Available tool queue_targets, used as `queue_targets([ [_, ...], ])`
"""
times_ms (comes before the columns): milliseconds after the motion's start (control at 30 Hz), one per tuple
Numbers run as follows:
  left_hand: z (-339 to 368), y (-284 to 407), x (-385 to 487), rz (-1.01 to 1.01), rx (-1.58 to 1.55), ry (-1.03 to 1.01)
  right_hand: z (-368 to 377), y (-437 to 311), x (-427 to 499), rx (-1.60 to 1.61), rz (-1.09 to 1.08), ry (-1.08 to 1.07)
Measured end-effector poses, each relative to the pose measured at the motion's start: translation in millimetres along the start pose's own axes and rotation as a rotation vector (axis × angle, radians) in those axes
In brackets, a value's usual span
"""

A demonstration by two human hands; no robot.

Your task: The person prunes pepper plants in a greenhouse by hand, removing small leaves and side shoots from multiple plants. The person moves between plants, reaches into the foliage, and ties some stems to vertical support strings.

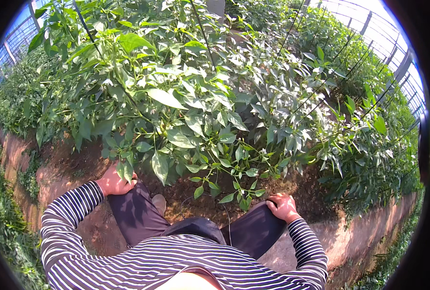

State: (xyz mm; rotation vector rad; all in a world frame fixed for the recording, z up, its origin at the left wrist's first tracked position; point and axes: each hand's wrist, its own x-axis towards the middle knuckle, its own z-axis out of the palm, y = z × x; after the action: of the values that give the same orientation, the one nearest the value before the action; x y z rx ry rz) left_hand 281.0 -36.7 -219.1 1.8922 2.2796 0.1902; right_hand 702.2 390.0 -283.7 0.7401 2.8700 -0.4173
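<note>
My left hand rests on my left knee, in dark trousers, its fingers partly hidden by hanging leaves. On the other knee lies my right hand, palm down, with the thumb apart and the fingers curled over the cloth. Neither hand holds anything that I can see. Leafy pepper plants stand right in front of me, and a low leafy branch hangs between my knees. A dark rounded thing, perhaps a bag or pouch, sits at my lap, and a thin cable runs by it.
Black support strings rise slantwise through the plants. Bare soil lies under the foliage, and a dirt path runs beside the row. More greenery borders the path. Greenhouse framing and a grey post stand farther off.
</note>
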Motion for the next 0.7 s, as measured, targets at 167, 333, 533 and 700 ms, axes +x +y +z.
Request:
queue_targets([
  [167, 25, -53, -25, 0.288, -0.042, -0.126, -22, -6, -20, -0.037, -0.160, -0.005],
  [333, 31, -72, -31, 0.316, -0.194, -0.250, -55, -42, -49, 0.006, -0.180, 0.042],
  [533, 13, -82, -7, 0.286, -0.262, -0.385, -80, -68, -67, 0.139, -0.095, -0.231],
  [700, -1, -75, 7, 0.241, -0.291, -0.453, -101, -85, -57, 0.193, -0.175, -0.301],
])
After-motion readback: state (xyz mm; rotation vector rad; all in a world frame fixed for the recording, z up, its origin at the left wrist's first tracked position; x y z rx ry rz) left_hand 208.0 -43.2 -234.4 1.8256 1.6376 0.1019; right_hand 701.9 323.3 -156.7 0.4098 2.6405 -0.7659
